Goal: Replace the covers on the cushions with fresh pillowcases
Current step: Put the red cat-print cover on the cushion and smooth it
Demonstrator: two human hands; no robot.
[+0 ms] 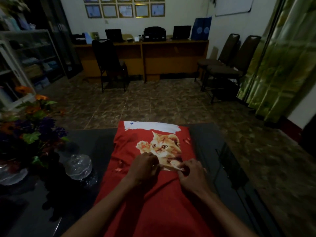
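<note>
1. head view: two bare forearms reach in from the bottom edge over a red pillowcase (153,202) that lies flat on the dark glossy bench (213,151), running from the near edge to the far edge.
2. head view: printed on the far half of the red fabric is an orange kitten (164,146), with a white strip (153,126) across the far end.
3. head view: left hand (143,165) rests on the fabric just below the kitten print, its fingers curled and pinching a pale folded edge (168,167) of the cover.
4. head view: right hand (192,173) lies just beside it, thumb and forefinger pinching the other end of the same pale edge; the rest of its fingers are bent.
5. head view: at the left of the bench stand a bunch of orange and purple flowers (30,127) and a clear glass lidded dish (78,165). a second glass piece at the far left edge is too dim to tell.
6. head view: beyond the bench lie a brown tiled floor (153,103), a wooden desk with dark monitors (142,53), dark chairs (227,65), framed sheets on the wall (124,7) and a green curtain (282,57) at the right.
</note>
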